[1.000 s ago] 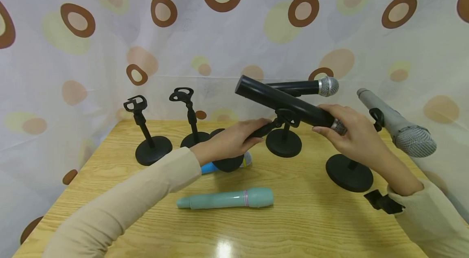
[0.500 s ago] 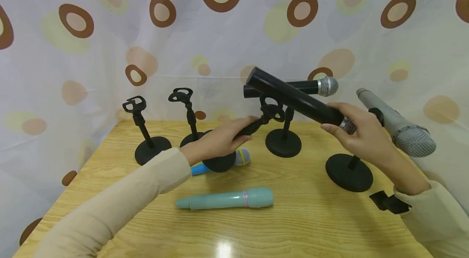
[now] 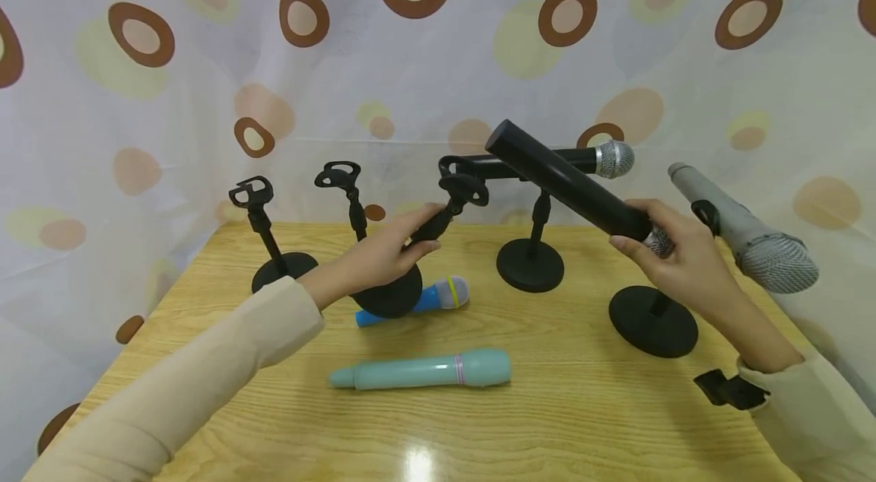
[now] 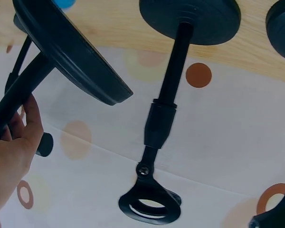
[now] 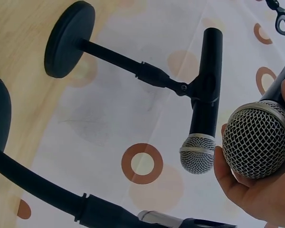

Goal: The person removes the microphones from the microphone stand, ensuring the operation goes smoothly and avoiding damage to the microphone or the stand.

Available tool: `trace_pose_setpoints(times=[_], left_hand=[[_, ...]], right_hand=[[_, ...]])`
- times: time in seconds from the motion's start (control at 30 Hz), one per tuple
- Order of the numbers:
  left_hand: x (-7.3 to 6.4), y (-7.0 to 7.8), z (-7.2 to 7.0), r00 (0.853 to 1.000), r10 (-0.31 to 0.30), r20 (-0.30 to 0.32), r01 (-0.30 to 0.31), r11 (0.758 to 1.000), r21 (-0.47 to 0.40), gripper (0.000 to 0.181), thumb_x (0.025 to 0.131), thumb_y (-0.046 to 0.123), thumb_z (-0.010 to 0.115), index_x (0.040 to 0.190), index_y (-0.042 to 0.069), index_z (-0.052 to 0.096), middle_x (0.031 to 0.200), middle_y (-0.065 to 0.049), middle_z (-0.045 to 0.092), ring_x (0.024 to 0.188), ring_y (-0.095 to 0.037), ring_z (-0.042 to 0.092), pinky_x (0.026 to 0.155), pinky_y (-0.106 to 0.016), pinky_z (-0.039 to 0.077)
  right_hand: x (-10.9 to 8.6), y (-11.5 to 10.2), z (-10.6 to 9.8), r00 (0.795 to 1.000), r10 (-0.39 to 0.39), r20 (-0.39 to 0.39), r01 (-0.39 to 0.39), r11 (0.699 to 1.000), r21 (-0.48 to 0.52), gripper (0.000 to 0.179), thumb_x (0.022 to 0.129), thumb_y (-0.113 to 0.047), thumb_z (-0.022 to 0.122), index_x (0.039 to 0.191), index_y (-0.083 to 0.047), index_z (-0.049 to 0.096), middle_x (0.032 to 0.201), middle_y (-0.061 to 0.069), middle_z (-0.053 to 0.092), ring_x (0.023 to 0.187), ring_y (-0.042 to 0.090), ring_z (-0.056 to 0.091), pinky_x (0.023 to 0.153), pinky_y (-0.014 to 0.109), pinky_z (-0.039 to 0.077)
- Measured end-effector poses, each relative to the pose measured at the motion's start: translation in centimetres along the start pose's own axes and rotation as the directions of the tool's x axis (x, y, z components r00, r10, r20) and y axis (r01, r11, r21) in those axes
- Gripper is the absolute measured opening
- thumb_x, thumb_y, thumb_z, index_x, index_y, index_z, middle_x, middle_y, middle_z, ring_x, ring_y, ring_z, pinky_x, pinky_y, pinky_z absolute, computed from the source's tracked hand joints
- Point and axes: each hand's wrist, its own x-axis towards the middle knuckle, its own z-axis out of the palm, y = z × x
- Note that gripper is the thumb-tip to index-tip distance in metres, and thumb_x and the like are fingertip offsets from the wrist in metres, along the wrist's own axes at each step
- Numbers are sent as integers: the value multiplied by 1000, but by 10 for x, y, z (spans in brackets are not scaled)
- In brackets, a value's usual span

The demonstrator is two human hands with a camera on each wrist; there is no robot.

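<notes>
My left hand [image 3: 372, 258] grips the pole of a black microphone stand [image 3: 388, 298], tilted above the table with its clip [image 3: 465, 189] pointing up and right. In the left wrist view, the round base [image 4: 71, 52] of this stand hangs near the fingers. My right hand [image 3: 684, 250] holds a black microphone [image 3: 568, 182] by its silver mesh head [image 5: 256, 140], the handle slanting up to the left. The held clip and microphone are apart. Behind them, another black microphone [image 3: 614, 160] sits in its own stand [image 3: 530, 265].
Two stands with bare clips [image 3: 255, 193] [image 3: 338, 175] stand at the back left. A grey microphone [image 3: 746, 231] rests in a stand [image 3: 653, 321] at the right. On the wooden table [image 3: 582, 406] lie a blue microphone [image 3: 430, 299] and a teal microphone [image 3: 420, 372].
The held stand has moved left, away from the black microphone that overlapped its clip a second ago. My right hand has shifted the microphone slightly right.
</notes>
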Motion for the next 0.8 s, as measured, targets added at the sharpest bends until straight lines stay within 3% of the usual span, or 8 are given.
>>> trace_pose_setpoints(times=[0.13,0.23,0.4,0.57,0.63,0.8], left_hand=[[-9,-8,-4,996,32,-81,-31,999,7,45,91,14,54,133,4,39,117,-11,59,92,-18,62,71,-26,53],[-17,-13,-8,994,27,-105,-28,1000,-10,43,91,13,54,131,6,40,112,-10,60,88,-18,63,65,-24,53],[-34,-19,-16,992,-59,-110,54,997,-52,43,92,14,52,132,11,38,122,-8,55,88,-17,60,68,-27,51],[-54,-25,-25,980,-152,-127,143,987,-73,44,93,16,51,134,13,36,126,-8,53,94,-20,59,75,-33,52],[-62,-28,-27,974,-176,-142,166,983,-83,43,93,16,51,133,12,36,125,-9,54,97,-22,60,76,-33,54],[-81,-36,-30,959,-203,-196,188,978,-90,39,92,14,52,129,12,39,122,-9,55,91,-23,63,68,-30,55]], right_hand=[[-4,4,4,999,-5,34,5,1000,1,40,80,-9,68,118,-5,55,83,6,58,56,1,39,47,17,33],[-6,7,8,998,-14,57,14,1000,0,39,80,-9,68,117,-4,55,85,7,60,58,-1,42,49,17,35],[-12,15,18,995,-39,93,40,999,-10,38,80,-9,69,115,-4,56,95,8,62,75,-4,44,61,15,37],[-17,25,30,985,-84,148,84,996,8,35,77,-7,70,111,-6,59,95,4,61,73,-1,44,59,19,37],[-20,28,35,980,-95,177,95,995,6,35,77,-7,70,110,-7,59,94,2,61,71,1,46,57,20,38],[-27,35,47,961,-101,257,110,994,-19,34,78,-12,70,110,-7,58,100,4,62,84,12,54,67,30,45]])
